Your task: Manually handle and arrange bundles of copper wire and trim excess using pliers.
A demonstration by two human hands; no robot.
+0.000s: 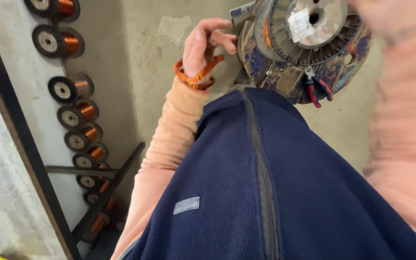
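My left hand [202, 44] is raised with fingers curled, and a coil of copper wire [196, 75] loops around its wrist and palm. It sits just left of a round motor stator [304, 48] with worn blue paint and a finned grey centre. My right hand [391, 17] is blurred at the top right, over the stator's right edge; whether it holds anything is unclear. Red-handled pliers [318, 89] lie against the stator's lower rim. My navy fleece vest [266, 183] fills the lower view.
Several spools of copper wire [73, 89] hang in a row along the wall at the left, behind a dark metal frame [25, 144]. The concrete floor [160, 72] lies beneath.
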